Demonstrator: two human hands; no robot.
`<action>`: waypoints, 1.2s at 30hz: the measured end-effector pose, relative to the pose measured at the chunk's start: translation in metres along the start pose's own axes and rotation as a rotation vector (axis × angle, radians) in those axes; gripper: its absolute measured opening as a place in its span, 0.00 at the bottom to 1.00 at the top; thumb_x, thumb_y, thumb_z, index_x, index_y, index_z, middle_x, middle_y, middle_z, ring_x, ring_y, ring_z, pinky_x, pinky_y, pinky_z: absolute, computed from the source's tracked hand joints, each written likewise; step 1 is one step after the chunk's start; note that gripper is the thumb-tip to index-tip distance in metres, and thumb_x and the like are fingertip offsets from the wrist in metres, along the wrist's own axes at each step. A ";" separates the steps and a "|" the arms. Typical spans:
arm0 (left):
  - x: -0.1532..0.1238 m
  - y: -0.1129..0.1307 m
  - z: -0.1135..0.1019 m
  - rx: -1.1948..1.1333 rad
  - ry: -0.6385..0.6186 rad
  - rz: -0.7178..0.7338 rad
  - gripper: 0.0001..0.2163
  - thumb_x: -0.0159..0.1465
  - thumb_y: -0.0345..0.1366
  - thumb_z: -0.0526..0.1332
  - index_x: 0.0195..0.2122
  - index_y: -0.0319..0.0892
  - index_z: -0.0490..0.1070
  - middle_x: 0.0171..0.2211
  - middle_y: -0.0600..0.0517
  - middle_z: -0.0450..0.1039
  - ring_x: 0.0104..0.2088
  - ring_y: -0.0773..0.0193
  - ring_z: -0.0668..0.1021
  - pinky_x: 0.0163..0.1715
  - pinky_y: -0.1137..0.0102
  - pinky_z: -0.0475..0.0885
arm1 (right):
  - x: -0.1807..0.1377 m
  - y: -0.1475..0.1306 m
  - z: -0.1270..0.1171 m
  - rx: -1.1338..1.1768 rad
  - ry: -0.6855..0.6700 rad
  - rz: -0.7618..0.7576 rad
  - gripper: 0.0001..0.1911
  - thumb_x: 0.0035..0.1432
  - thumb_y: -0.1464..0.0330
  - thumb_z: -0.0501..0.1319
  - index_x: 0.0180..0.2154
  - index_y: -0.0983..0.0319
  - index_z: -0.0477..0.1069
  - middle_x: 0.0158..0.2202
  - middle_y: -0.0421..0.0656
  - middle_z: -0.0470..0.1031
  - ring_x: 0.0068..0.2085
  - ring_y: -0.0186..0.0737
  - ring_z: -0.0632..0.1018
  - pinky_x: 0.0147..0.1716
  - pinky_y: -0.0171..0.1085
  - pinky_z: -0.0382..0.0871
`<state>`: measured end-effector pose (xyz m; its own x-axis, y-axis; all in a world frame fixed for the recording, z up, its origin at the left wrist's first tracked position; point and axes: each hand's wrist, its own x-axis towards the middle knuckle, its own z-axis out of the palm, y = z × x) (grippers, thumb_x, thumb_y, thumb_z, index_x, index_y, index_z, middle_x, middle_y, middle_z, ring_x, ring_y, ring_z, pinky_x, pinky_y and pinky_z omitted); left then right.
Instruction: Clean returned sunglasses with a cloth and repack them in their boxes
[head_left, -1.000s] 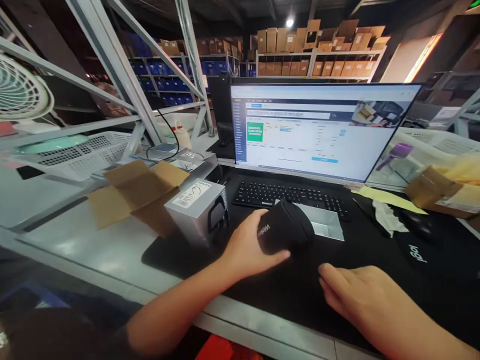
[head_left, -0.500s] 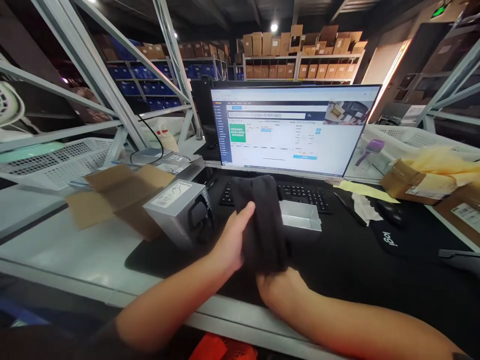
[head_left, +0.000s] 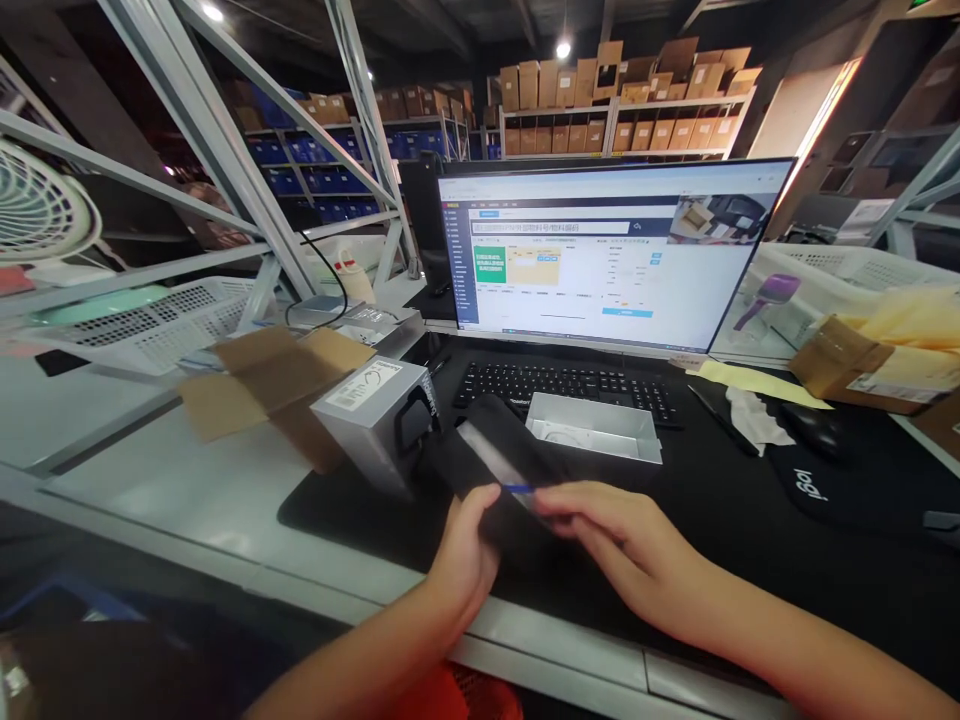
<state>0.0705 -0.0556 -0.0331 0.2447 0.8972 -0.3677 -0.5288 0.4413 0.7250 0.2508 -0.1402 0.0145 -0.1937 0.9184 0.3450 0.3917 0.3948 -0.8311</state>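
Over mat, black case juts from clasping left grip; right grip alongside, closure unclear

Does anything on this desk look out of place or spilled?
One mild oddity: a crumpled white tissue lies between the dark tool and the mouse, looking like stray litter. I see no spill or damage, though motion blur hides details of the black case.
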 end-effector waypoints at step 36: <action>-0.040 0.042 0.003 1.171 -0.925 0.188 0.17 0.66 0.42 0.62 0.54 0.47 0.78 0.57 0.43 0.75 0.58 0.43 0.76 0.62 0.49 0.68 | 0.019 0.034 -0.084 0.213 0.950 0.395 0.26 0.51 0.43 0.69 0.29 0.58 0.68 0.22 0.37 0.69 0.24 0.36 0.73 0.24 0.33 0.71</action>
<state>0.0406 -0.0722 0.0138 0.8978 0.4369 -0.0553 0.2107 -0.3159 0.9251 0.3358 -0.1076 0.0294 0.7348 0.6600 0.1568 0.0893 0.1350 -0.9868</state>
